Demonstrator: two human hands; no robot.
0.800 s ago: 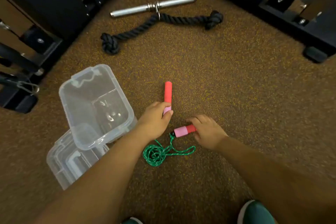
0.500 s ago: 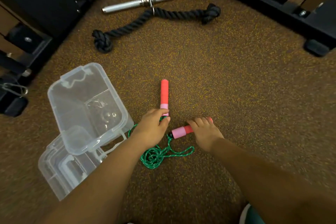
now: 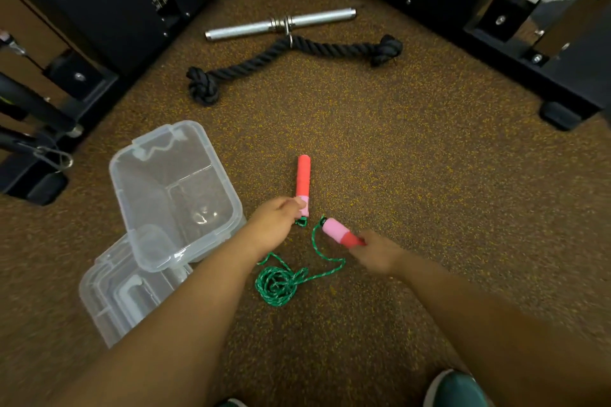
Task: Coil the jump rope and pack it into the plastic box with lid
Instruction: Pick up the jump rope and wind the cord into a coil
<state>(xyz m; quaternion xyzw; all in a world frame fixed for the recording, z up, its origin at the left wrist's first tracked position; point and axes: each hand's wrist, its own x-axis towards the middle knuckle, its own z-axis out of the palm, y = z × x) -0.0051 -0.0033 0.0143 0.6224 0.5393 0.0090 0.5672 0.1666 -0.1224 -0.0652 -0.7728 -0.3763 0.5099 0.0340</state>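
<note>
The jump rope lies on the brown speckled floor. Its green cord (image 3: pixel 279 282) is bunched in a loose coil between my forearms. My left hand (image 3: pixel 274 225) grips the pink lower end of one red handle (image 3: pixel 303 180), which points away from me. My right hand (image 3: pixel 377 253) holds the red end of the other handle (image 3: pixel 337 231), its pink end aimed up-left. The clear plastic box (image 3: pixel 139 175) stands open just left of my left arm. Its clear lid (image 3: pixel 109 301) lies under the box's near edge.
A black knotted rope attachment (image 3: pixel 284 61) and a steel bar (image 3: pixel 281 24) lie farther ahead. Black gym machine frames (image 3: pixel 109 3) stand at the left and right (image 3: pixel 515 20). A green shoe (image 3: pixel 453 388) shows at the bottom.
My right hand slid back along its handle to the red end, uncovering the pink end. The cord between the handles spread out a little. The view tilted down.
</note>
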